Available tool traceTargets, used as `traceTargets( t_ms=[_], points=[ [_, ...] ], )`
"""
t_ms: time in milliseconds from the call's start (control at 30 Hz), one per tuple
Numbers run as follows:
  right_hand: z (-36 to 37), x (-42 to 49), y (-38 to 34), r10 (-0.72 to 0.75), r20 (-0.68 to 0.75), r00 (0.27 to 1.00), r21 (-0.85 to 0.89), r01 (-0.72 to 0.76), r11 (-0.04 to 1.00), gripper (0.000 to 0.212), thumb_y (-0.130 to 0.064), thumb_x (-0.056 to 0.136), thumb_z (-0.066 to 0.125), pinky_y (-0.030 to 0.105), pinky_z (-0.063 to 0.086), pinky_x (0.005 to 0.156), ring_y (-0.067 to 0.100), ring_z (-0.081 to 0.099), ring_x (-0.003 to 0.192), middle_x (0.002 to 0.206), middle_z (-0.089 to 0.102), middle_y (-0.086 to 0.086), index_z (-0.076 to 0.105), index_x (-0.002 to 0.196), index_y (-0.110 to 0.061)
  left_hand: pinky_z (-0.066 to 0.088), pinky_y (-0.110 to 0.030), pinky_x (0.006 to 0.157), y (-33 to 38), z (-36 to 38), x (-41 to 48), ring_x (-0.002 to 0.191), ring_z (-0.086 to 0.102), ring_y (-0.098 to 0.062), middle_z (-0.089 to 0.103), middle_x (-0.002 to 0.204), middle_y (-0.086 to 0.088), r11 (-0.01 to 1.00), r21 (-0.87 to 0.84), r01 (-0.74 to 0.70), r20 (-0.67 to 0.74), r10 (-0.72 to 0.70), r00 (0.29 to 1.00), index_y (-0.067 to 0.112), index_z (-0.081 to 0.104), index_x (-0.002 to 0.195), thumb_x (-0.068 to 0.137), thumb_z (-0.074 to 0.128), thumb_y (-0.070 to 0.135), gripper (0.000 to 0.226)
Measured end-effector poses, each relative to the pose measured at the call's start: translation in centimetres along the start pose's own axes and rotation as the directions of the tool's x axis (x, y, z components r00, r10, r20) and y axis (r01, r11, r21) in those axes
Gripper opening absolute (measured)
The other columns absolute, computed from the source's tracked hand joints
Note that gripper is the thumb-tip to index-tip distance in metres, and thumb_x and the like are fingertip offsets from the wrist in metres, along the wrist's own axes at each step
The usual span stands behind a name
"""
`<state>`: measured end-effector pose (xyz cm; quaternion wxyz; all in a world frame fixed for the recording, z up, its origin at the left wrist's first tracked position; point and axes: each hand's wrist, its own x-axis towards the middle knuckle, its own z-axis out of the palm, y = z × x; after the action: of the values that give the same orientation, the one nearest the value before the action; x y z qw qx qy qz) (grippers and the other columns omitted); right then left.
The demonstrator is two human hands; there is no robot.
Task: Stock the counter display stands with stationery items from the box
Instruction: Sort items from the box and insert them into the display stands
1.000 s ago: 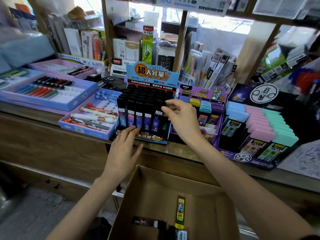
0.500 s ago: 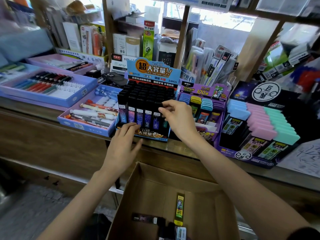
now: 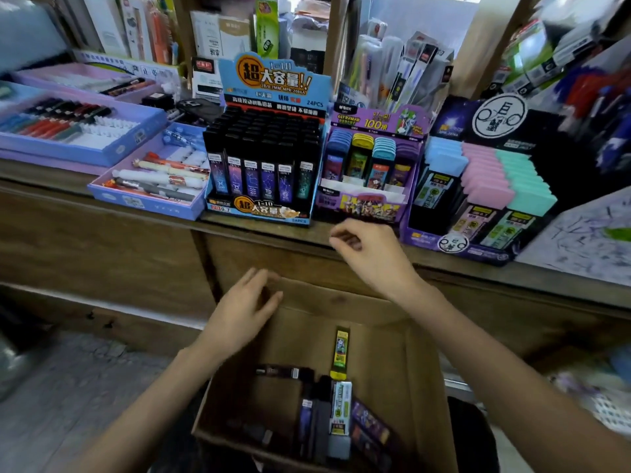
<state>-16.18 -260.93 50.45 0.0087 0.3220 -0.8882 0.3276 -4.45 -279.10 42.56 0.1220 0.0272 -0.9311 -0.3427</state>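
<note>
While the left hand point(image 3: 242, 312) hovers over the box point(image 3: 423, 370) rim with a wide, empty grip, the right hand point(image 3: 370, 250) hangs before the bench point(image 3: 259, 233) edge, its grip loosely curled, holding nothing. Lead cases point(image 3: 339, 349) lie in the box; the black stand point(image 3: 263, 165) sits on the bench.

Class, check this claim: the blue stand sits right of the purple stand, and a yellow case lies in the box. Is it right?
No: the head view shows the blue stand left of the purple stand; the yellow case does lie in the box.
</note>
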Motion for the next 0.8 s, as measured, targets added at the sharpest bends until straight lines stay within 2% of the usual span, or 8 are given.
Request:
traceTargets(
  t_ms=[133, 267, 367, 433, 500, 567, 700, 800],
  points=[
    [3.2, -6.4, 5.7, 0.205, 0.211, 0.956, -0.046, -0.2, 0.979, 0.024, -0.026, 0.089, 0.061, 0.027, 0.051, 0.086, 0.007, 0.061, 0.092, 0.102, 0.068, -0.003, 0.065, 0.111, -0.017, 0.041, -0.029, 0.093, -1.4, 5.0, -2.1, 0.11, 0.053, -0.018, 0.051, 0.119, -0.003, 0.987, 0.003, 0.159, 0.21, -0.156, 0.965, 0.012, 0.054, 0.118, 0.091, 0.058, 0.025, 0.03],
    [7.2, -12.7, 11.4, 0.453, 0.421, 0.786, -0.234, -0.389, 0.891, 0.033, -0.037, 0.089, 0.059, 0.035, 0.05, 0.09, 0.015, 0.061, 0.105, 0.113, 0.066, -0.001, 0.061, 0.116, -0.019, 0.035, -0.02, 0.09, -2.8, 9.9, -4.0, 0.116, 0.049, -0.017, 0.048, 0.124, -0.003, 0.953, 0.036, 0.301, 0.398, -0.29, 0.871, 0.013, 0.05, 0.126, 0.088, 0.063, 0.033, 0.045],
    [10.0, -16.5, 13.9, 0.603, 0.502, 0.62, -0.24, -0.57, 0.786, 0.056, -0.053, 0.082, 0.062, 0.031, 0.048, 0.088, 0.018, 0.058, 0.111, 0.122, 0.062, 0.001, 0.053, 0.125, -0.018, 0.039, -0.027, 0.1, -3.5, 13.1, -5.7, 0.122, 0.048, -0.023, 0.049, 0.13, -0.01, 0.905, -0.004, 0.426, 0.463, -0.376, 0.803, 0.01, 0.047, 0.13, 0.083, 0.07, 0.031, 0.057],
    [11.7, -18.2, 14.7, 0.645, 0.536, 0.545, -0.232, -0.639, 0.733, 0.058, -0.062, 0.077, 0.062, 0.026, 0.044, 0.079, 0.021, 0.057, 0.112, 0.115, 0.06, 0.001, 0.054, 0.118, -0.022, 0.032, -0.031, 0.107, -4.0, 14.9, -6.7, 0.13, 0.037, -0.026, 0.041, 0.139, -0.012, 0.91, 0.125, 0.396, 0.476, -0.405, 0.781, 0.013, 0.038, 0.138, 0.079, 0.071, 0.042, 0.074],
    [13.2, -19.2, 15.0, 0.663, 0.522, 0.537, -0.243, -0.652, 0.719, 0.058, -0.065, 0.073, 0.064, 0.024, 0.038, 0.075, 0.023, 0.054, 0.113, 0.111, 0.055, 0.003, 0.053, 0.109, -0.021, 0.02, -0.037, 0.113, -4.7, 16.0, -7.1, 0.14, 0.021, -0.027, 0.021, 0.153, -0.011, 0.911, 0.306, 0.276, 0.506, -0.401, 0.764, 0.016, 0.019, 0.147, 0.077, 0.066, 0.056, 0.094],
    [14.5, -19.7, 15.1, 0.661, 0.507, 0.553, -0.257, -0.634, 0.729, 0.077, -0.063, 0.071, 0.068, 0.025, 0.036, 0.088, 0.026, 0.042, 0.124, 0.131, 0.043, 0.01, 0.046, 0.125, -0.013, 0.011, -0.044, 0.115, -5.4, 16.5, -6.8, 0.144, 0.01, -0.026, 0.003, 0.159, -0.004, 0.907, 0.367, 0.207, 0.536, -0.389, 0.749, 0.021, 0.007, 0.15, 0.076, 0.062, 0.063, 0.101],
    [15.3, -19.8, 14.8, 0.658, 0.521, 0.544, -0.279, -0.62, 0.733, 0.103, -0.055, 0.066, 0.076, 0.03, 0.031, 0.104, 0.031, 0.025, 0.136, 0.146, 0.023, 0.016, 0.024, 0.142, -0.009, 0.012, -0.046, 0.114, -6.4, 17.0, -6.4, 0.14, 0.018, -0.027, 0.015, 0.155, -0.006, 0.877, 0.431, 0.213, 0.514, -0.433, 0.741, 0.022, 0.015, 0.149, 0.075, 0.061, 0.065, 0.096],
    [15.4, -19.8, 14.8, 0.673, 0.561, 0.482, -0.192, -0.715, 0.672, 0.07, -0.039, 0.071, 0.078, 0.012, 0.045, 0.067, 0.017, 0.057, 0.103, 0.112, 0.056, 0.006, 0.048, 0.126, -0.009, 0.026, -0.039, 0.108, -6.8, 17.3, -6.4, 0.129, 0.03, -0.029, 0.03, 0.144, -0.008, 0.876, 0.417, 0.241, 0.48, -0.438, 0.761, 0.027, 0.025, 0.144, 0.074, 0.066, 0.06, 0.088]
  ],
)
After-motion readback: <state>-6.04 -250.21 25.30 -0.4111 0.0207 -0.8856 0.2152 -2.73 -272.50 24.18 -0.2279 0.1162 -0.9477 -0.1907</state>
